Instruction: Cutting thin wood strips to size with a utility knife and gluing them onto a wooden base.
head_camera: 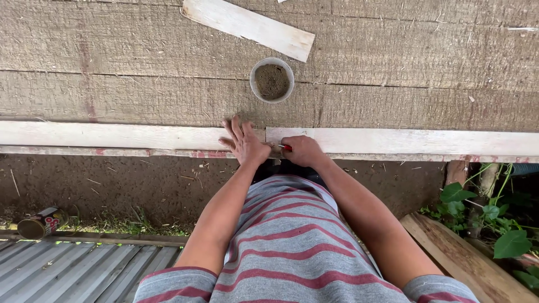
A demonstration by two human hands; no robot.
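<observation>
A pale wooden strip (393, 141) is laid flat along the plank wall's lower edge; a small red-handled tool (285, 147) is pressed against it.

Head view, single camera: worn on the person's head, facing steeply down and forward over the striped shirt (292, 247) in the lower centre. Close range; both forearms run up to mid-frame. Rough wooden planks (140, 56) fill the upper half, bare ground (112, 185) the lower left. No second view shares the scene.

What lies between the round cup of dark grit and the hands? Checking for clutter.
Only bare grey plank between cup and hands, in the head view.
</observation>
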